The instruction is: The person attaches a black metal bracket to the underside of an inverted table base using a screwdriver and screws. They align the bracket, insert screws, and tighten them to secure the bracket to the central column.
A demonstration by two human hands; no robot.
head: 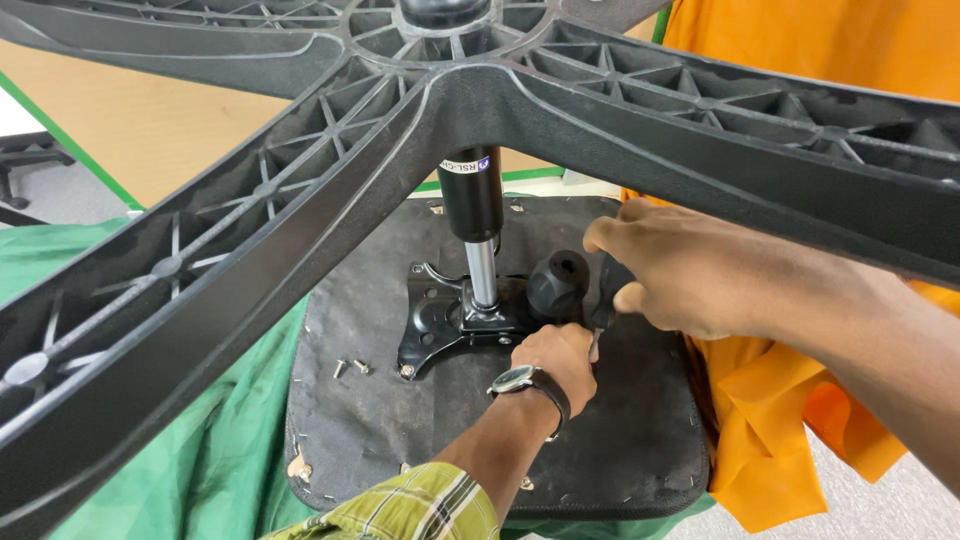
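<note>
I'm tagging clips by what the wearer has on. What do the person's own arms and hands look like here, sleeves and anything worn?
The left hand is bare, with a wristwatch on a dark strap at the wrist. Further up that forearm is a plaid sleeve in yellow-green with darker and white lines. The right hand and its forearm are bare, with no sleeve, glove or ring visible.

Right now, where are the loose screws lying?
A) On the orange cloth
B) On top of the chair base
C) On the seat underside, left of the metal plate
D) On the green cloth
C: the screws lie on the black seat underside, just left of the metal plate, clear of both cloths.
</note>
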